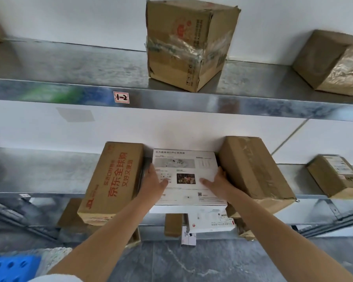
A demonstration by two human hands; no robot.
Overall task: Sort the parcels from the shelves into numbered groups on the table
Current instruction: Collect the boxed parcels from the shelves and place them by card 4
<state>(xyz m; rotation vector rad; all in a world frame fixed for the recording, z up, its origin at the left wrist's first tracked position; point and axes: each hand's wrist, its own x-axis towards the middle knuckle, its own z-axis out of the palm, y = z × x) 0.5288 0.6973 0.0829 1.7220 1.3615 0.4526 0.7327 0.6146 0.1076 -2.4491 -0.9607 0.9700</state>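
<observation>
A flat white product box (pixel 186 165) with printed pictures lies on the middle metal shelf (pixel 39 174), between two brown cartons. My left hand (pixel 154 180) grips its left edge, thumb on top. My right hand (pixel 217 182) grips its right edge, thumb on the top face. The box overhangs the shelf's front edge. To its left stands a brown carton with red print (pixel 112 180); to its right lies a taped brown carton (pixel 255 169).
The upper shelf (pixel 69 64), tagged 1-2 (pixel 121 97), carries a tall taped carton (pixel 189 41) and a crumpled brown parcel (pixel 332 62). A small labelled carton (pixel 337 176) sits far right. Below lie white boxes (pixel 210 221) and more cartons. A blue perforated crate (pixel 10 267) is at bottom left.
</observation>
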